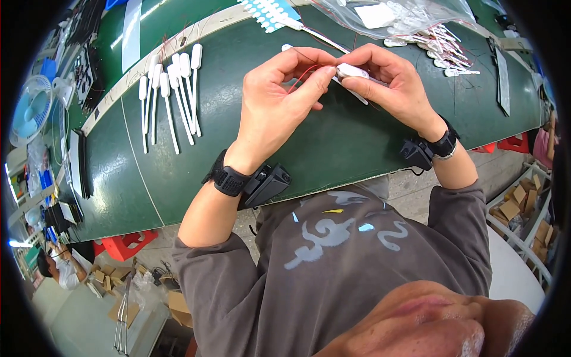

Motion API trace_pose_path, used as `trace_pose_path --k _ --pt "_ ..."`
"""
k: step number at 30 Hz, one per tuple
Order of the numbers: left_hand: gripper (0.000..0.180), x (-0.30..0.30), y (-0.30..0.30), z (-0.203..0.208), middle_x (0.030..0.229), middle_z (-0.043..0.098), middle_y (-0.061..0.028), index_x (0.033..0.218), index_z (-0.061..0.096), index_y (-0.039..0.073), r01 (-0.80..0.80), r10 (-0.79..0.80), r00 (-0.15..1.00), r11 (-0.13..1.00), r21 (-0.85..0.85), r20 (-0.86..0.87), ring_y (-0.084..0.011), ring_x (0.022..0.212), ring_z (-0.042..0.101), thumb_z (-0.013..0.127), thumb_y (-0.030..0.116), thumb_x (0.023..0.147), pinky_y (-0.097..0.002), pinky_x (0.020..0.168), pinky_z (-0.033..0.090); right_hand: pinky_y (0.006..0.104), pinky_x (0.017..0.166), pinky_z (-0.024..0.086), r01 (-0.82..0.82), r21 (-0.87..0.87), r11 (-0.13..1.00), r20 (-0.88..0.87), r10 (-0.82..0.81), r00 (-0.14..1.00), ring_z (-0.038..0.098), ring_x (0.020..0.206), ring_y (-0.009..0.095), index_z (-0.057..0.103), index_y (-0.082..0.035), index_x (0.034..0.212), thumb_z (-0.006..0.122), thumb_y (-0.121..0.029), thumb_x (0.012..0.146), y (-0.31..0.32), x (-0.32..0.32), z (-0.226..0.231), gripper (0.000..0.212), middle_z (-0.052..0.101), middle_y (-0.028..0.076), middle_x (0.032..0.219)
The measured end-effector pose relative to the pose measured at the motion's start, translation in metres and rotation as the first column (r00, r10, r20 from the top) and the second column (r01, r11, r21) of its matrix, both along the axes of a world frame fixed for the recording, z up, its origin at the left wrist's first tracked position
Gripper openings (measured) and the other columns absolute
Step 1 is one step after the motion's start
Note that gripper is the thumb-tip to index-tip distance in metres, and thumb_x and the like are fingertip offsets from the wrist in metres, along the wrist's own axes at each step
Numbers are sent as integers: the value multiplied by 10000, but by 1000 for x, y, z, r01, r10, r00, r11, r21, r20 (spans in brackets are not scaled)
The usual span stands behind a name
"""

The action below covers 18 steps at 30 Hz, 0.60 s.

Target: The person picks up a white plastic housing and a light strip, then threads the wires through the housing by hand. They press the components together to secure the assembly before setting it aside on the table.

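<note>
above the green counter [333, 143], we see two hands pinched on one small white piece with thin red wire.

the left hand [270, 107] has thumb and fingers closed together on the red wire [300, 74], right where it meets the white piece [352, 71]. the right hand [395, 80] is clamped on that white piece from the other side, fingers curled over it, so both hands touch at the fingertips just above the counter. each wrist carries a black band with a small black box. to the left, well apart, a row of white paddle-shaped parts [172, 95] lies on the counter. beyond the right hand, a clear plastic bag [392, 15] and a loose pile of similar white parts [443, 53] lie near the far edge.
</note>
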State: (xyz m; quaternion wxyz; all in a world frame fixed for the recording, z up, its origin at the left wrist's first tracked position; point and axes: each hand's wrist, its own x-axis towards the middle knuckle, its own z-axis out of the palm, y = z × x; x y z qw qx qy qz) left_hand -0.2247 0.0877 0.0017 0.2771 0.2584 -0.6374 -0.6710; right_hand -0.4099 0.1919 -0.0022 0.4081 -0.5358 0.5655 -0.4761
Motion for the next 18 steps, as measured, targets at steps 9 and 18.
trace_pose_path --k 9,18 --pt "125 1 -1 -3 831 703 -35 979 709 -1 -28 35 997 995 -99 64 -74 747 645 712 90 893 -220 585 534 163 639 427 -7 62 998 13 6 1000 536 785 6 623 -11 1162 689 -102 939 1 0 2 249 617 -21 975" --pt "116 -1 -1 -13 812 701 -45 941 702 10 -49 54 998 969 -243 13 -101 726 656 727 82 854 -240 599 515 196 769 492 -10 23 1000 -111 12 994 601 894 49 634 -9 1148 695 -92 929 0 -1 2 242 641 1 1037"
